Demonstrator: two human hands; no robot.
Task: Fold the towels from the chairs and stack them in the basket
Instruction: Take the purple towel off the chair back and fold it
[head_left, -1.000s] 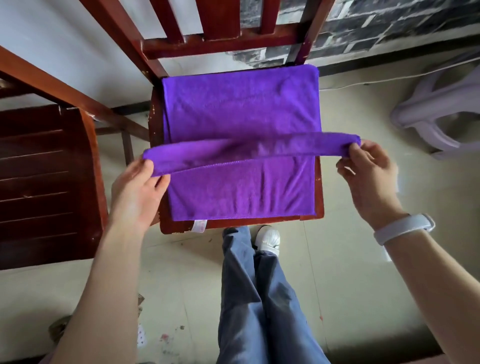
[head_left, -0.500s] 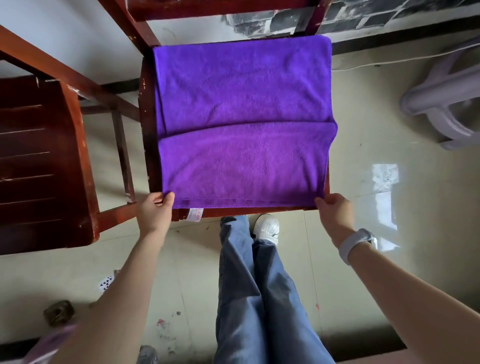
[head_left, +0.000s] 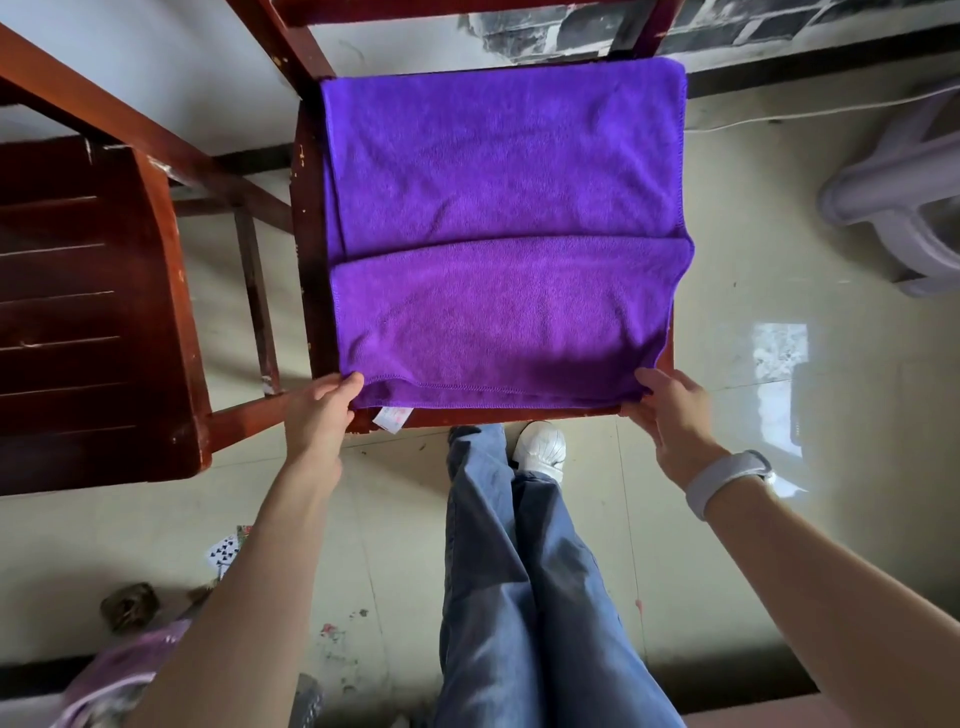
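Purple towel (head_left: 498, 234) lies flat on the seat of the wooden chair (head_left: 311, 291), near half doubled over w/ the fold line running across mid-seat. Far edge sits at the chair back, right edge overhangs the seat slightly, left side leaves a strip of wood bare. Left hand (head_left: 319, 410) pinches the near-left corner, thumb on top; right hand (head_left: 670, 410) grips the near-right corner, fingers curled under the hem. White tag (head_left: 394, 418) hangs off the near edge by the left hand. Second chair (head_left: 93, 312) close on the left, gap between. Pale plastic stool (head_left: 904, 197) well apart on the right, open floor (head_left: 779, 395) between. Basket not in view.
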